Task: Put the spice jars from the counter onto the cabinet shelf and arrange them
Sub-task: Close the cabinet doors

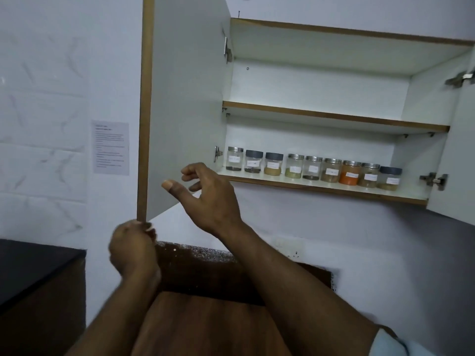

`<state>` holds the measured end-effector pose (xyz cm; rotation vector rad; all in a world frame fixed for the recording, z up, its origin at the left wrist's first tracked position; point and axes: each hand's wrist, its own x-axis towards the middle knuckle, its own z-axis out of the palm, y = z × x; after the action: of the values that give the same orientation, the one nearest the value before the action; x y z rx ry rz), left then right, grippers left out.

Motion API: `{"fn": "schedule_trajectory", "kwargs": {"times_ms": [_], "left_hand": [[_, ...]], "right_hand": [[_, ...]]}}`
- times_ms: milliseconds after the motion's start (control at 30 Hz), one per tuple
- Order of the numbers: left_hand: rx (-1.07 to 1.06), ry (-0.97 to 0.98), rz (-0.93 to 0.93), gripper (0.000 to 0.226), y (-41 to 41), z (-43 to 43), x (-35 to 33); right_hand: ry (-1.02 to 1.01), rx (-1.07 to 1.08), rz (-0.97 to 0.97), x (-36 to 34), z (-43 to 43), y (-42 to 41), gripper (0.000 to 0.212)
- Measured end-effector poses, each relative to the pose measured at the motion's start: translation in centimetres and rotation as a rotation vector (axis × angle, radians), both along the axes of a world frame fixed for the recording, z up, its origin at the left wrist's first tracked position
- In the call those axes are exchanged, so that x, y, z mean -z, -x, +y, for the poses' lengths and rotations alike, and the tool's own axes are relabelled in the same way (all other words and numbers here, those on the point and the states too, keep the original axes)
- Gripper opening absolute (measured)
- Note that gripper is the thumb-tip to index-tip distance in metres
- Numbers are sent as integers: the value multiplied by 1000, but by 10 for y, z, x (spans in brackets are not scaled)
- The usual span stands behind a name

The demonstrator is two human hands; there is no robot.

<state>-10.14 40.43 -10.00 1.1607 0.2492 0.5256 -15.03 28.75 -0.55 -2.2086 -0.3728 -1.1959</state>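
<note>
Several spice jars [312, 168] with white labels stand in one row on the bottom shelf [329, 187] of the open wall cabinet, silver and dark lids mixed, one jar orange [350, 172]. My left hand [133, 246] grips the bottom corner of the left cabinet door [185, 104]. In front of that door's lower inside face, left of the jar row, my right hand [205, 194] hangs with fingers curled apart and holds nothing.
The middle shelf [334, 116] and top compartment hold nothing. The right door [462, 150] stands open at the frame edge. A printed sheet [111, 147] hangs on the tiled wall. A brown counter [213, 322] lies below, with a dark counter [33, 268] at left.
</note>
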Motion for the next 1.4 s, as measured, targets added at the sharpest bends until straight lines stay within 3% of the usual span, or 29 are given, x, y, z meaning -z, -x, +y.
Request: {"fn": "schedule_trajectory", "kwargs": {"times_ms": [67, 100, 200, 333, 700, 867, 1033, 1100, 1200, 1400], "left_hand": [[90, 278, -103, 20, 9, 22, -19], [158, 318, -187, 21, 16, 28, -28], [239, 89, -393, 23, 31, 37, -54], [177, -159, -408, 18, 35, 46, -64], [305, -487, -581, 14, 46, 14, -70], [255, -714, -693, 32, 55, -36, -67], [342, -792, -749, 55, 50, -88, -66], [367, -948, -776, 66, 45, -111, -64], [359, -1227, -778, 81, 38, -152, -59], [377, -1519, -751, 97, 12, -235, -49]], "right_hand": [[34, 2, 11, -4, 11, 5, 60], [51, 8, 15, -4, 15, 7, 60], [84, 24, 37, -3, 25, 11, 61], [78, 4, 59, 3, 40, 17, 61], [-235, 73, -125, -3, -1, 39, 36], [-326, 160, -167, -2, -45, 51, 29], [-358, 264, -207, 1, -92, 61, 25], [-365, 330, -204, 4, -115, 63, 25], [-373, 429, -165, 13, -156, 66, 34], [-273, 510, -8, 31, -245, 57, 59]]}}
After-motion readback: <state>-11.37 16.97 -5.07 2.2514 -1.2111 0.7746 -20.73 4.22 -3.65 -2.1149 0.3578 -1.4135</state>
